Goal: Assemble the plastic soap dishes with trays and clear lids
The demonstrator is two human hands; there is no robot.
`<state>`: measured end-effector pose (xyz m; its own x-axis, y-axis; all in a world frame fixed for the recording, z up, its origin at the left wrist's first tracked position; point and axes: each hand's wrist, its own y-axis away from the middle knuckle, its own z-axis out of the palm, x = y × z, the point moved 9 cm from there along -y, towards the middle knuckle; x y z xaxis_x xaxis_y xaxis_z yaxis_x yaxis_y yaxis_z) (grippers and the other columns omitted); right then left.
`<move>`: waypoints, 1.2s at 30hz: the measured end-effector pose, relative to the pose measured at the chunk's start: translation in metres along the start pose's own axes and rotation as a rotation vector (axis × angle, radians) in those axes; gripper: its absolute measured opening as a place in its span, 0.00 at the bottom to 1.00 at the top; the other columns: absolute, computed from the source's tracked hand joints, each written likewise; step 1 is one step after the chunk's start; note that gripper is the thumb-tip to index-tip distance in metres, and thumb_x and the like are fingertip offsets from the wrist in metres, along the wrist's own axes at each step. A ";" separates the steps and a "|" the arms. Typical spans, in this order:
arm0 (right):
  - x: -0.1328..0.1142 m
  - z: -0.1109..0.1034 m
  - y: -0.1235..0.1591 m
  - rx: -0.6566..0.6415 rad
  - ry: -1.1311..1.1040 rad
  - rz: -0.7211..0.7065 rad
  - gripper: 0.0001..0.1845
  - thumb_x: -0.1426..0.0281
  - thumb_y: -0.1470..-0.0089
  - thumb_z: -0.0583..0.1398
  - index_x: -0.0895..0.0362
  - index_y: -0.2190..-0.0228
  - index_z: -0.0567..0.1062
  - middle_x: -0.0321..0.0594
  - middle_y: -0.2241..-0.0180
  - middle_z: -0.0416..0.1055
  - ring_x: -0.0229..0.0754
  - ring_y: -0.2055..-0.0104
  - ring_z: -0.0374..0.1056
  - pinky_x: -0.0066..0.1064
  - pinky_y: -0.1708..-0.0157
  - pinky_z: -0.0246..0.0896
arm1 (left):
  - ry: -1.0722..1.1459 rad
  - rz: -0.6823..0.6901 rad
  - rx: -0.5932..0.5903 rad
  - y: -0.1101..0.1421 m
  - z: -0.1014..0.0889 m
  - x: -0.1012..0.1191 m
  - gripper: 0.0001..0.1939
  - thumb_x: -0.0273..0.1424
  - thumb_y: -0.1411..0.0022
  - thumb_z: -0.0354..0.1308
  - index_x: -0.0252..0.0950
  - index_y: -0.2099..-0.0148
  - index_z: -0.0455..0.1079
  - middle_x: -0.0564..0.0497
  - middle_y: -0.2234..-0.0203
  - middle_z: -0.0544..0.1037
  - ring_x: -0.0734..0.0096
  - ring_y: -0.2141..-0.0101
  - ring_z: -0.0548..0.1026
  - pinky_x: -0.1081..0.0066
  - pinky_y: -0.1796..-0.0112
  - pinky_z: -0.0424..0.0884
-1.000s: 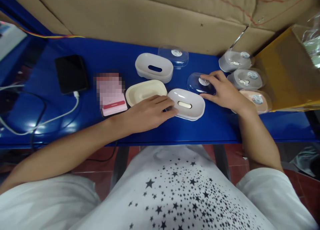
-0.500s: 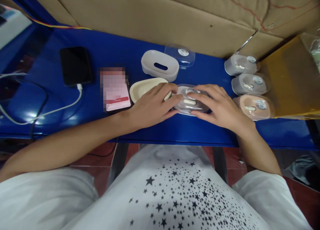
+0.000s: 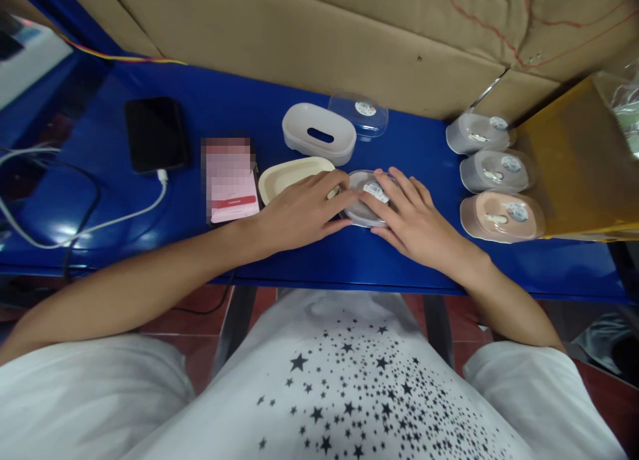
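Oval plastic box (image 3: 355, 210) with clear labelled lid (image 3: 372, 184) observed on the blue worktop (image 3: 414, 137), between both hands. Left hand (image 3: 299, 214) spread, fingertips resting on its left edge; right hand (image 3: 412, 224) spread over the lid. Cream tray (image 3: 294, 177) noted just left.

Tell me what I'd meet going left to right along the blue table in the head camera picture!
black phone → pink card → cream dish → right hand → peach dish → yellow box
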<state>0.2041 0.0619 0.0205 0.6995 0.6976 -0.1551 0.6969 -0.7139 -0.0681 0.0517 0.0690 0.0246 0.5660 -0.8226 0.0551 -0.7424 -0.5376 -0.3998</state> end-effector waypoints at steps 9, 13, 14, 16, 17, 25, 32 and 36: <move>0.028 -0.009 0.004 0.018 -0.106 0.028 0.41 0.48 0.25 0.53 0.45 0.20 0.48 0.51 0.18 0.42 0.64 0.17 0.39 0.69 0.24 0.46 | 0.066 -0.040 0.010 -0.001 0.000 -0.003 0.22 0.34 0.22 0.58 0.38 0.30 0.64 0.32 0.35 0.73 0.44 0.39 0.78 0.47 0.43 0.79; 0.029 -0.008 0.004 0.023 -0.099 0.043 0.40 0.47 0.25 0.51 0.44 0.21 0.50 0.50 0.19 0.43 0.63 0.17 0.41 0.68 0.24 0.48 | 0.054 -0.057 -0.005 0.000 0.002 -0.004 0.25 0.34 0.22 0.58 0.38 0.28 0.62 0.33 0.33 0.72 0.44 0.38 0.77 0.47 0.41 0.79; 0.030 -0.008 0.003 0.023 -0.101 0.042 0.40 0.47 0.25 0.51 0.45 0.21 0.51 0.50 0.19 0.44 0.63 0.17 0.42 0.68 0.24 0.48 | 0.059 -0.059 -0.001 0.000 0.002 -0.005 0.25 0.34 0.22 0.58 0.37 0.28 0.62 0.32 0.32 0.72 0.44 0.37 0.77 0.47 0.41 0.79; 0.030 -0.007 0.002 0.025 -0.102 0.035 0.39 0.48 0.25 0.52 0.45 0.21 0.51 0.50 0.19 0.45 0.62 0.17 0.42 0.67 0.24 0.47 | 0.056 -0.062 0.012 0.000 0.002 -0.005 0.25 0.33 0.22 0.58 0.36 0.28 0.62 0.32 0.32 0.72 0.42 0.37 0.77 0.46 0.42 0.79; 0.030 -0.007 0.002 0.025 -0.099 0.032 0.39 0.48 0.25 0.52 0.44 0.21 0.51 0.49 0.19 0.44 0.62 0.17 0.41 0.67 0.23 0.47 | 0.052 -0.060 0.019 0.000 0.001 -0.005 0.25 0.33 0.22 0.58 0.36 0.28 0.63 0.31 0.33 0.73 0.42 0.38 0.78 0.46 0.42 0.79; 0.023 -0.003 0.000 0.027 -0.044 -0.004 0.41 0.51 0.26 0.56 0.42 0.21 0.48 0.48 0.18 0.42 0.64 0.17 0.39 0.71 0.24 0.46 | -0.005 -0.028 0.027 0.000 0.000 -0.007 0.18 0.33 0.22 0.57 0.37 0.33 0.68 0.34 0.38 0.76 0.47 0.41 0.79 0.51 0.47 0.81; 0.029 -0.003 0.000 0.016 -0.115 0.002 0.41 0.50 0.25 0.54 0.39 0.20 0.45 0.43 0.17 0.36 0.62 0.16 0.36 0.69 0.23 0.45 | 0.065 -0.054 0.039 0.000 0.001 -0.009 0.22 0.34 0.22 0.57 0.39 0.30 0.67 0.34 0.35 0.74 0.45 0.40 0.78 0.46 0.43 0.80; 0.032 -0.002 -0.001 0.034 -0.112 0.014 0.41 0.48 0.25 0.52 0.43 0.20 0.47 0.47 0.17 0.37 0.60 0.16 0.36 0.66 0.22 0.44 | 0.058 -0.058 0.028 0.001 0.002 -0.009 0.24 0.35 0.21 0.57 0.37 0.28 0.65 0.31 0.31 0.71 0.43 0.37 0.77 0.46 0.42 0.79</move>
<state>0.2260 0.0848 0.0178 0.6858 0.6779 -0.2649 0.6802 -0.7265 -0.0981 0.0471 0.0762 0.0220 0.5853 -0.8000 0.1320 -0.6982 -0.5801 -0.4196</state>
